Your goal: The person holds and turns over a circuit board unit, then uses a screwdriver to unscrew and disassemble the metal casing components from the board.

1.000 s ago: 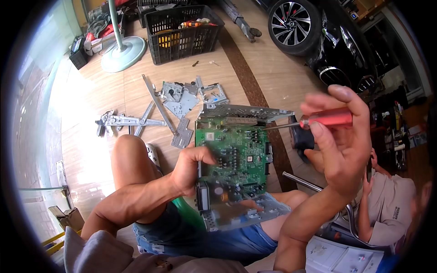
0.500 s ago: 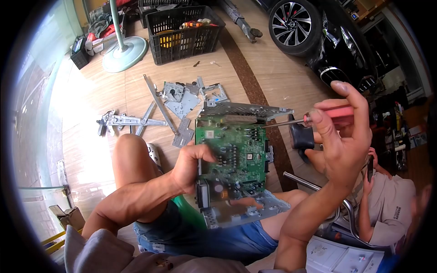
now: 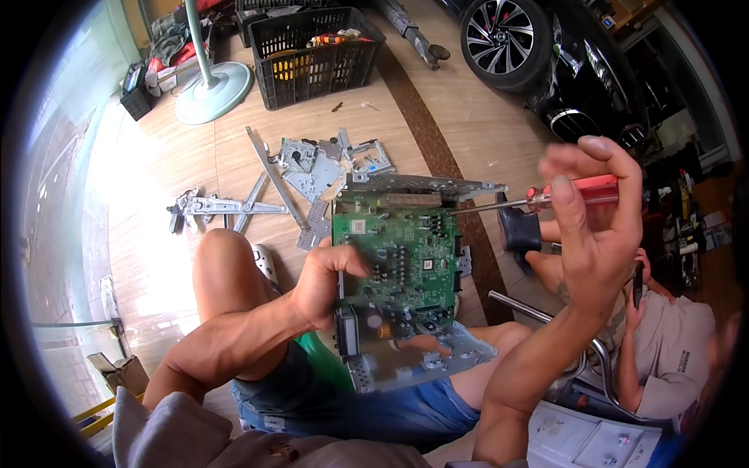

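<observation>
A green circuit board [image 3: 425, 242] sits in a silver metal chassis [image 3: 421, 366] above my lap. My left hand [image 3: 324, 285] grips its left edge, thumb over the board's face. In my right hand [image 3: 597, 210] is a screwdriver [image 3: 573, 193] with a red, see-through handle. The thumb and some fingers hold the handle, and the index finger is blurred. Its thin shaft points left, the tip at the board's upper right corner beside the perforated metal side; whether it touches a screw I cannot tell.
Loose metal plates and brackets [image 3: 312, 175] lie on the tiled floor. Farther off stand a black crate [image 3: 312, 74], a pole with a round base [image 3: 214, 93] and a car wheel [image 3: 503, 39]. At right a person [image 3: 671, 351] sits near a bent metal tube [image 3: 601, 374].
My right hand and the screwdriver handle have shifted slightly right, and the fingers have changed position on the handle. My left hand keeps its grip on the chassis.
</observation>
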Action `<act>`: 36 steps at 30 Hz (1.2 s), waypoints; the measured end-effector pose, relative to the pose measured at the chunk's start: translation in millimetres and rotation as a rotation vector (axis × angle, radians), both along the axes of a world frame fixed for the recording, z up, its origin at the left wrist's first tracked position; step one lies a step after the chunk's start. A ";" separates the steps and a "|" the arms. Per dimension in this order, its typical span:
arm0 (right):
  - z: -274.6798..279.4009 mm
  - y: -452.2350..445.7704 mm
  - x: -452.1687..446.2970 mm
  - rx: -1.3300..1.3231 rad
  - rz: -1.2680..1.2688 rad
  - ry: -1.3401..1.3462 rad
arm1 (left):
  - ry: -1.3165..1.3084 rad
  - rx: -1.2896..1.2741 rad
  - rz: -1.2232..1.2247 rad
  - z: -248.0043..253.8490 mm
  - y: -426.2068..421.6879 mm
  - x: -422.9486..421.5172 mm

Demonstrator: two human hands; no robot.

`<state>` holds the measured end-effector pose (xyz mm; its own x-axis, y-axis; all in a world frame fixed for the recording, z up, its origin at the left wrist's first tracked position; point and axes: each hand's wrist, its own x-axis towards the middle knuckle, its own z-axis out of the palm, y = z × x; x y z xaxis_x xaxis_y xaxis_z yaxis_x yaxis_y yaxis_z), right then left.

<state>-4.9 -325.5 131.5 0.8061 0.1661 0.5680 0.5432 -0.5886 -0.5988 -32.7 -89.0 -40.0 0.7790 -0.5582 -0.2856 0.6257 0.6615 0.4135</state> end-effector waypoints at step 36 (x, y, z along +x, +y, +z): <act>7.5 0.4 -4.5 0.010 -0.053 0.192 | 0.043 0.022 0.091 12.3 -2.7 1.9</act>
